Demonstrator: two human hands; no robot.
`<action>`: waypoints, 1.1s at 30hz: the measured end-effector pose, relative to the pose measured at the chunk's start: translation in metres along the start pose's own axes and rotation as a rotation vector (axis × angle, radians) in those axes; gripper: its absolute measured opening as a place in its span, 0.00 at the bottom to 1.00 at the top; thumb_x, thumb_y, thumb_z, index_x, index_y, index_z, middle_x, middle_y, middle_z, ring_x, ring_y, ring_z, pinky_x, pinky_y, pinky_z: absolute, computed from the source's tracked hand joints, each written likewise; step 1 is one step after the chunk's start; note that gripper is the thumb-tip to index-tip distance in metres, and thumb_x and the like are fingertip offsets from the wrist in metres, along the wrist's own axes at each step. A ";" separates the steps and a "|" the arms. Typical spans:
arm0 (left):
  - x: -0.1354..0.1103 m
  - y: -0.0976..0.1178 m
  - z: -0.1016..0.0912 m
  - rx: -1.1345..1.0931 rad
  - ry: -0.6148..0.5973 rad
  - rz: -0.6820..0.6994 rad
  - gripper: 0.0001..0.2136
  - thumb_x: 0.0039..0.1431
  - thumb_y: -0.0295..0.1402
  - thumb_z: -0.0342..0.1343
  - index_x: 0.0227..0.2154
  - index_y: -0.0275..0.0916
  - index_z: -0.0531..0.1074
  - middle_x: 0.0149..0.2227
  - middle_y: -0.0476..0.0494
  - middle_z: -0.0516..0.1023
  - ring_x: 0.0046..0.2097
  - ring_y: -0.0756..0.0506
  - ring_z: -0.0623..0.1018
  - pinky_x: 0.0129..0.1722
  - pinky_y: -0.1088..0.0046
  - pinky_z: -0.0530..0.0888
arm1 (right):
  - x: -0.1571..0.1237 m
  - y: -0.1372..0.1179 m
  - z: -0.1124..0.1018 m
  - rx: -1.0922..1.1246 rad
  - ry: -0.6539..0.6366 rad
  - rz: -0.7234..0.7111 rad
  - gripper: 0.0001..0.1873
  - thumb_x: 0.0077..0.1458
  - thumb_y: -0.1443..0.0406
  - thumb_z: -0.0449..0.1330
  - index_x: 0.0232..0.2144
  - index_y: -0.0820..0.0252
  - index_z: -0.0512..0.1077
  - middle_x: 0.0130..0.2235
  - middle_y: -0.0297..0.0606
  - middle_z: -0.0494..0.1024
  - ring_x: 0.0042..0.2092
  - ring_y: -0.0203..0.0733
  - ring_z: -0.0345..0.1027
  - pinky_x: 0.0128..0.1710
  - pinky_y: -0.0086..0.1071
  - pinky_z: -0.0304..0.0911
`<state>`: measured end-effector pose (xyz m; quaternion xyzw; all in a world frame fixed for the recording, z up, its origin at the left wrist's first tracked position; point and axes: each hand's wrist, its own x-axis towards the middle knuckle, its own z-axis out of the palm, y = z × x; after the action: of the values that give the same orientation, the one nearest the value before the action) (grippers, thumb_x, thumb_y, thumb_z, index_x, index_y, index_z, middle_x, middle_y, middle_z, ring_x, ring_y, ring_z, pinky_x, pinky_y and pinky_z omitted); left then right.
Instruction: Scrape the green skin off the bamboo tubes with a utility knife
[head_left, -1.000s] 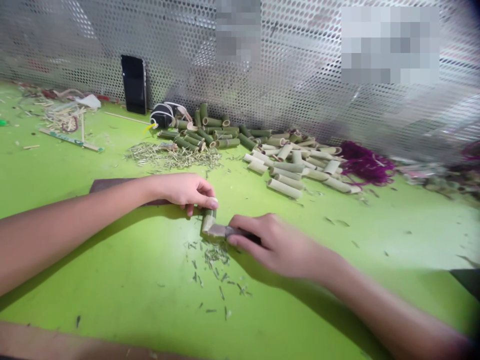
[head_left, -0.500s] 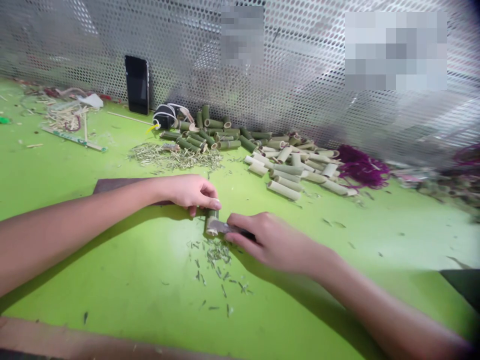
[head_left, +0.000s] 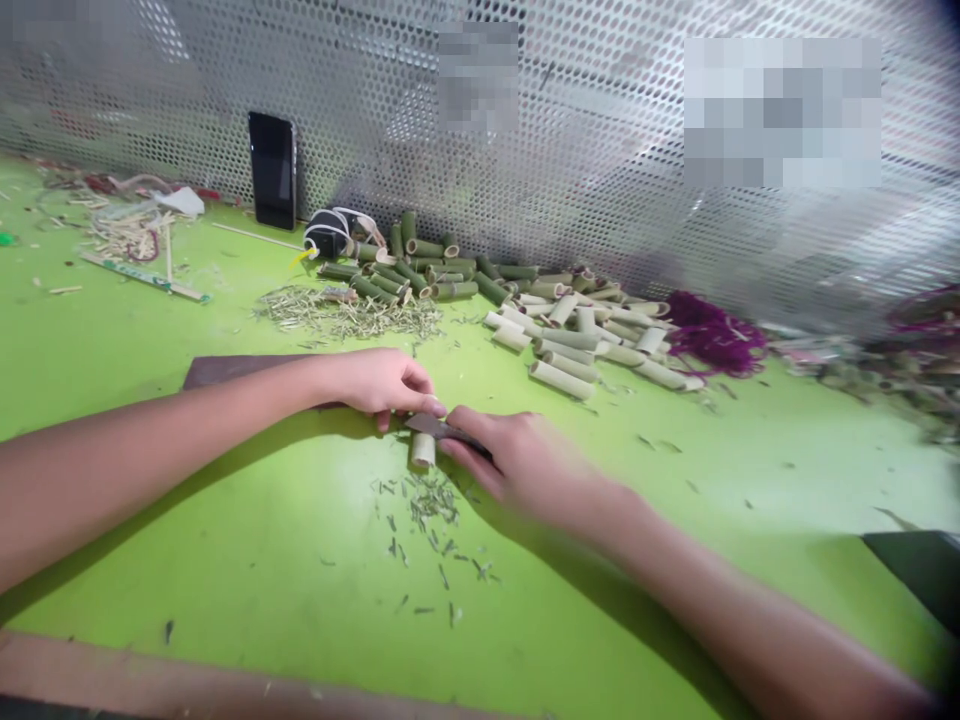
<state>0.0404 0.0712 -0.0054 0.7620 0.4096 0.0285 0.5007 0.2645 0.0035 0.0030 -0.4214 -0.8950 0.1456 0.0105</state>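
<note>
A short green bamboo tube (head_left: 422, 450) stands on end or tilts just below the fingertips of my left hand (head_left: 386, 385), and its pale cut end faces me. My left fingers are closed on its far end, which they and the blade partly hide. My right hand (head_left: 517, 465) is shut on a small knife (head_left: 442, 427), with the handle hidden in my palm. The dark blade sits just above the tube, close to my left thumb. Both hands rest over the bright green table (head_left: 225, 600).
Fine green shavings (head_left: 424, 510) lie under my hands. Further off are a heap of bamboo tubes (head_left: 525, 320), a shavings pile (head_left: 349, 315), a phone (head_left: 271, 170) against a perforated metal screen (head_left: 600, 130), and purple fibres (head_left: 712, 335).
The knife blade has moved up from the tube's side to just above it, and my right hand has shifted slightly up and left. More of the tube's pale end shows.
</note>
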 end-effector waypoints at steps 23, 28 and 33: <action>-0.005 -0.001 -0.001 -0.068 -0.009 -0.033 0.20 0.55 0.53 0.66 0.35 0.41 0.71 0.29 0.52 0.75 0.24 0.50 0.76 0.25 0.74 0.68 | -0.005 0.030 0.000 -0.060 0.094 -0.088 0.21 0.72 0.56 0.47 0.37 0.59 0.75 0.31 0.40 0.79 0.30 0.40 0.71 0.30 0.35 0.64; -0.007 0.001 -0.001 -0.060 -0.007 -0.042 0.20 0.55 0.53 0.67 0.36 0.41 0.72 0.29 0.53 0.75 0.24 0.51 0.76 0.25 0.74 0.69 | -0.002 0.032 0.000 -0.074 0.187 -0.136 0.18 0.71 0.57 0.51 0.42 0.60 0.77 0.37 0.42 0.81 0.36 0.45 0.74 0.36 0.39 0.67; -0.008 -0.001 -0.002 -0.036 0.000 -0.034 0.20 0.55 0.53 0.65 0.38 0.41 0.73 0.29 0.52 0.75 0.24 0.50 0.77 0.25 0.75 0.69 | -0.017 0.005 -0.025 0.468 0.363 -0.188 0.15 0.71 0.57 0.53 0.39 0.57 0.75 0.34 0.38 0.79 0.35 0.42 0.72 0.36 0.37 0.69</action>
<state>0.0335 0.0676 -0.0024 0.7458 0.4221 0.0272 0.5147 0.2827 0.0004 0.0269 -0.3418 -0.8558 0.2687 0.2805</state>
